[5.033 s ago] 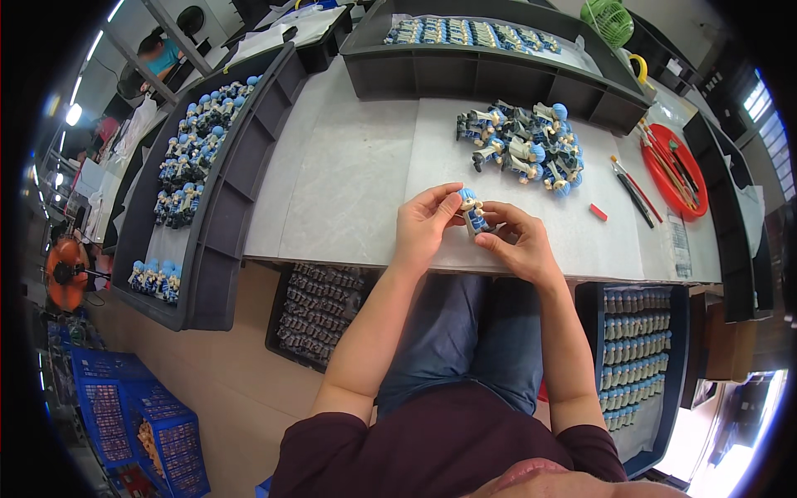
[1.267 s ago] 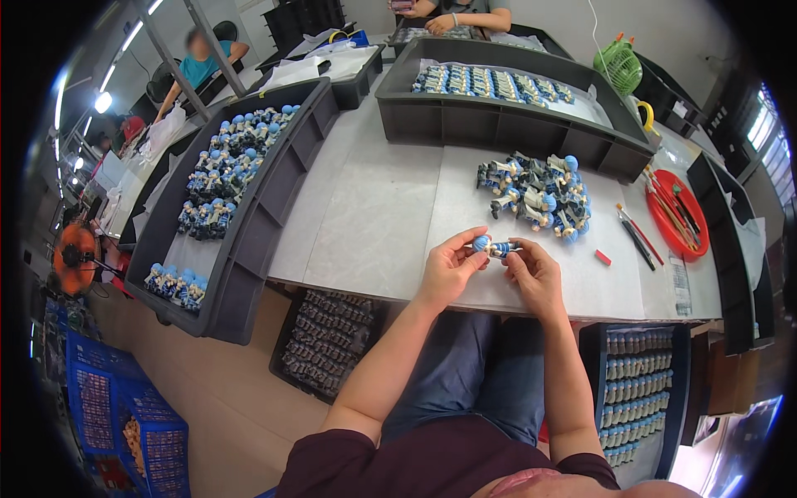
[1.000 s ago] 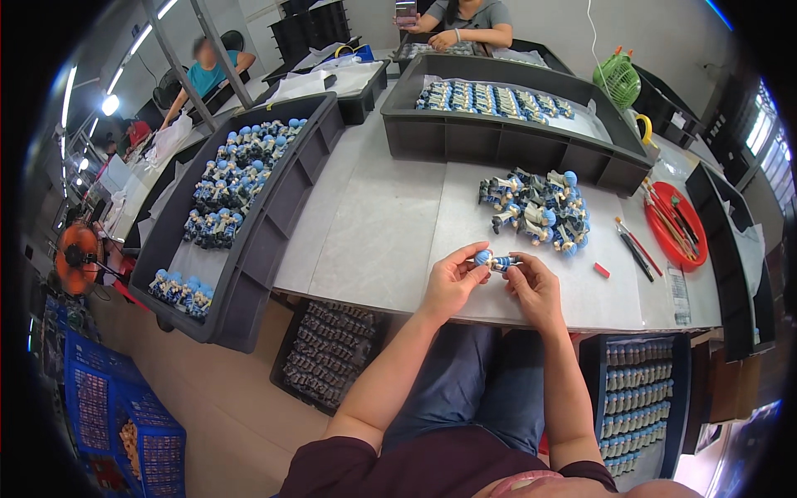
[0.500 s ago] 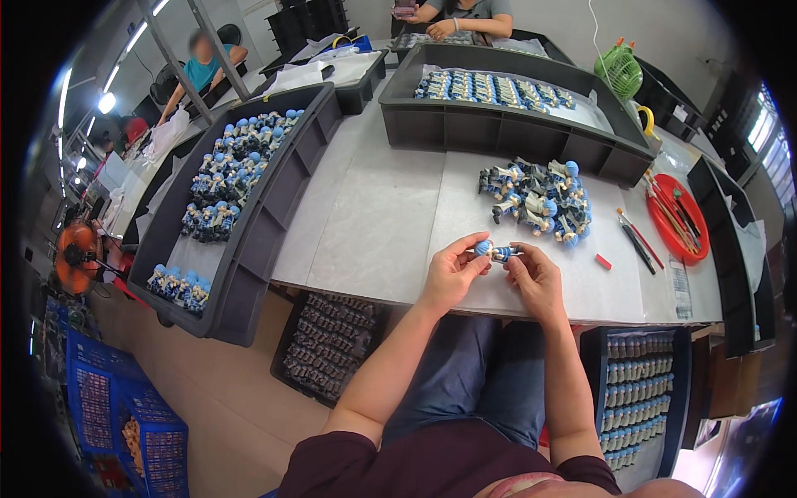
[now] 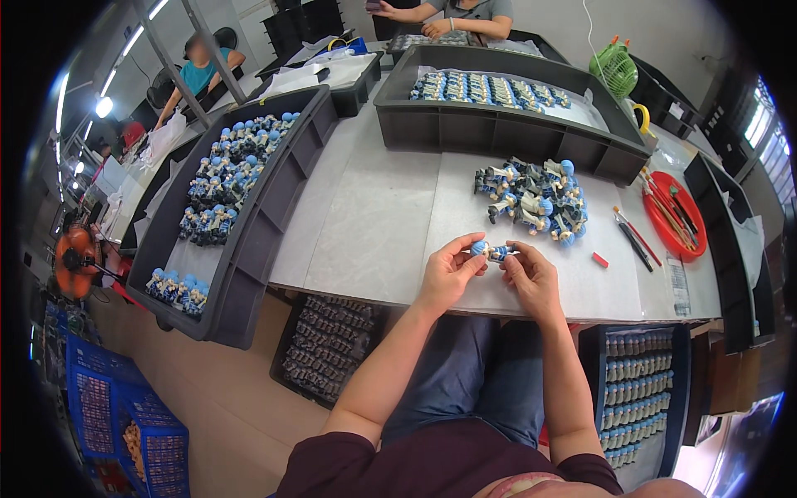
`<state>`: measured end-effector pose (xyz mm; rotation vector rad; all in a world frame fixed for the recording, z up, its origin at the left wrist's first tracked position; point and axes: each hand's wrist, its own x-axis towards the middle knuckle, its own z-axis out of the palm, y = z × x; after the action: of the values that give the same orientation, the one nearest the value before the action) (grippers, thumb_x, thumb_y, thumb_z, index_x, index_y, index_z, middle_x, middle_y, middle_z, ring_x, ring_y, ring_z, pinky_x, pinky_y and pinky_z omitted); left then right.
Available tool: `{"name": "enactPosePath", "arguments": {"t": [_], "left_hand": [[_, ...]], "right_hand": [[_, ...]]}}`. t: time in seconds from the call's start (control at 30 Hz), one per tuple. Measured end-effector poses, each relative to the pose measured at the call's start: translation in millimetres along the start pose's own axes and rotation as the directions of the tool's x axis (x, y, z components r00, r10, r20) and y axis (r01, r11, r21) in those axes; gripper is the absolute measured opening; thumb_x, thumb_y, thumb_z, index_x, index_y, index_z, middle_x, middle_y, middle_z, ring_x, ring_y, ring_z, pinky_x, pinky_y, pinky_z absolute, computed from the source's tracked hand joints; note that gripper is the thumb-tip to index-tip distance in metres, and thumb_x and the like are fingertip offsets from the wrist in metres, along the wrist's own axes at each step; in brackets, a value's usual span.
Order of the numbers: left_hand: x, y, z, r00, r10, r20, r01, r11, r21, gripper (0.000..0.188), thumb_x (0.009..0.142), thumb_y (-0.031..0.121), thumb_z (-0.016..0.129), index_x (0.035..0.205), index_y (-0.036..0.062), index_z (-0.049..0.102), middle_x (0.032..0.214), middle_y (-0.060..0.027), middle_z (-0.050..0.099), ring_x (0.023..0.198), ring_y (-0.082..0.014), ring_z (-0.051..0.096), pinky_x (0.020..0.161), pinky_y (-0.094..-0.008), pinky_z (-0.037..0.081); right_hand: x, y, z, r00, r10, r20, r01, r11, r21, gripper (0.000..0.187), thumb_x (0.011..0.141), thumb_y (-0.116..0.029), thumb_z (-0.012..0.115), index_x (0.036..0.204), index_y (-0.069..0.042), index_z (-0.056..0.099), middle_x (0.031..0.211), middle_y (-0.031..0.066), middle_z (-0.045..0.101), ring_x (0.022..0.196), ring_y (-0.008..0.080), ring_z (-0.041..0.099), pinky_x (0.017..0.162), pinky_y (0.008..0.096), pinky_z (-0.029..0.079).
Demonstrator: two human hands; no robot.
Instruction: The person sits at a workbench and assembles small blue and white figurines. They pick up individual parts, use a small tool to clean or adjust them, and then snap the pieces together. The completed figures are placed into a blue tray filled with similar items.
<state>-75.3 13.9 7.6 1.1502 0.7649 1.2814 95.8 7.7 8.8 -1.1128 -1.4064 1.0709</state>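
A small doll figurine with a blue cap and blue-and-white body lies sideways between my two hands, just above the near edge of the table. My left hand pinches it at the head end. The fingers of my right hand are closed on its leg end. Beyond my hands lies a loose pile of similar figurines, heaped on the white table covering. A small red block rests to the right of my right hand.
A dark crate of figurines stands at left, another crate with rows of them at the back. Brushes lie near a red dish at right. Below the table are a tray and a blue-edged tray. A co-worker sits opposite.
The view has shifted slightly. My hands keep the same hold on the figurine. Across the table, the co-worker's raised hand with a small object has moved left.
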Motion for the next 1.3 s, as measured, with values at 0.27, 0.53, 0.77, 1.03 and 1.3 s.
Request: {"name": "enactPosePath", "arguments": {"t": [0.27,0.53,0.77,1.03,1.3], "left_hand": [[0,1,1,1.000,-0.003,-0.002,0.003,1.000,-0.002,0.036,0.085,0.002,0.059,0.121,0.0000,0.052,0.099,-0.0061,0.061,0.081,-0.0111,0.059,0.073,-0.0242,0.050],[0,0,0,1.000,-0.012,-0.007,0.012,1.000,0.004,0.035,0.086,0.005,0.060,0.119,-0.0012,0.052,0.094,-0.0051,0.061,0.080,-0.0106,0.058,0.072,-0.0239,0.049],[0,-3,-2,1.000,0.004,-0.006,-0.004,1.000,0.002,0.033,0.086,0.007,0.061,0.117,-0.0012,0.053,0.093,-0.0051,0.061,0.079,-0.0105,0.058,0.071,-0.0241,0.049],[2,-2,1,1.000,0.014,-0.021,-0.013,1.000,0.007,0.026,0.085,0.011,0.063,0.106,-0.0014,0.053,0.091,-0.0049,0.060,0.078,-0.0094,0.058,0.068,-0.0234,0.049],[2,2,3,1.000,-0.003,-0.009,0.004,1.000,0.021,0.023,0.084,0.012,0.066,0.097,-0.0003,0.053,0.085,-0.0057,0.061,0.070,-0.0087,0.058,0.063,-0.0220,0.049]], "right_hand": [[0,1,0,1.000,-0.006,-0.001,0.006,1.000,-0.002,0.031,0.089,-0.013,0.058,0.116,0.002,0.054,0.080,0.0043,0.062,0.067,0.0071,0.056,0.060,0.0208,0.046],[1,4,0,1.000,-0.029,-0.004,0.029,1.000,-0.002,0.032,0.089,-0.013,0.058,0.117,0.002,0.053,0.078,0.0045,0.062,0.066,0.0076,0.055,0.058,0.0211,0.045],[0,-2,2,0.999,-0.034,-0.017,0.034,0.999,0.005,0.036,0.089,-0.014,0.059,0.120,0.002,0.050,0.076,0.0045,0.061,0.064,0.0073,0.054,0.057,0.0206,0.044],[-4,-14,0,0.975,-0.216,-0.061,0.189,0.937,-0.295,0.042,0.076,-0.011,0.071,0.116,-0.005,0.057,0.089,0.0065,0.056,0.075,0.0089,0.053,0.057,0.0201,0.043],[3,-9,-1,0.956,-0.292,0.039,0.293,0.934,-0.202,0.039,0.067,0.000,0.073,0.105,-0.005,0.065,0.102,0.0081,0.060,0.086,0.0146,0.059,0.065,0.0246,0.048]]}}
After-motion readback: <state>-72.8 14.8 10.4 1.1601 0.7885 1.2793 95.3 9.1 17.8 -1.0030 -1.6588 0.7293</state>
